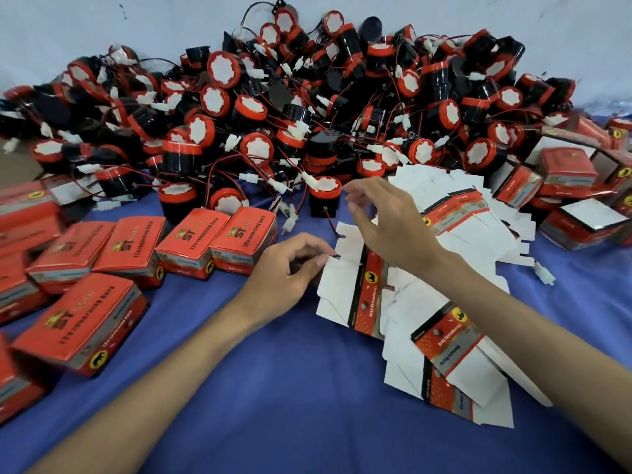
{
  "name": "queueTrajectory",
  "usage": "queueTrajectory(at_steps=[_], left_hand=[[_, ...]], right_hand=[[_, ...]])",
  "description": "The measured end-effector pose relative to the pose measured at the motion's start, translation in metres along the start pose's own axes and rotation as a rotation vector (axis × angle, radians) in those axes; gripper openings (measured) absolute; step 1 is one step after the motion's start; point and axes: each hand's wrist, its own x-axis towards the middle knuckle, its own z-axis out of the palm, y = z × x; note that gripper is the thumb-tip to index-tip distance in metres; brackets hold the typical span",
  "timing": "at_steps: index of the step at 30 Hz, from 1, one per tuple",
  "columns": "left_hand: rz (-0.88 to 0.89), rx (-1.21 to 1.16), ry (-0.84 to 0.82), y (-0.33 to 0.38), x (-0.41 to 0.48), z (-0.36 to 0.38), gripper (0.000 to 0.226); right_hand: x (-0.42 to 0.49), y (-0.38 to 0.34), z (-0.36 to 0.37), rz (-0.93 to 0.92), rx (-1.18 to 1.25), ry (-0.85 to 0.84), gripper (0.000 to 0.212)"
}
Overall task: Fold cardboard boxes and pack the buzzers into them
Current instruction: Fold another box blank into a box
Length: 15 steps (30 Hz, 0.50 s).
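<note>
A flat, unfolded cardboard box blank [337, 289], white with a red and black printed strip, lies on the blue cloth at the centre. My left hand [290, 268] pinches its left edge between thumb and forefinger. My right hand [383, 224] hovers over the blank's upper part with fingers spread and relaxed, holding nothing. A big heap of black buzzers with red rims and white discs [273, 114] fills the back, wires and white connectors tangled through it. One buzzer [325, 196] stands just beyond my right hand.
Several folded red boxes [191, 244] lie in rows at the left. More flat blanks [455, 354] fan out at the right and under my right forearm. Further red boxes [574, 186] are stacked at the far right. Blue cloth [273, 405] covers the table.
</note>
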Motion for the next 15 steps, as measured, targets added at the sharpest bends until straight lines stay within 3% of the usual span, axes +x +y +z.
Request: queueTrajectory(at_steps=[7, 13, 15], left_hand=[[0.02, 0.063, 0.107, -0.0067, 0.0026, 0.0003, 0.015], [0.061, -0.074, 0.266, -0.0061, 0.0037, -0.002, 0.024], [0.036, -0.092, 0.297, -0.0057, 0.0034, -0.0009, 0.024]], right_hand=[[-0.0031, 0.0026, 0.0031, 0.108, -0.07, -0.187, 0.028], [-0.0054, -0.0001, 0.0046, 0.226, -0.105, -0.334, 0.067], [-0.006, -0.0013, 0.0062, 0.239, -0.077, -0.342, 0.071]])
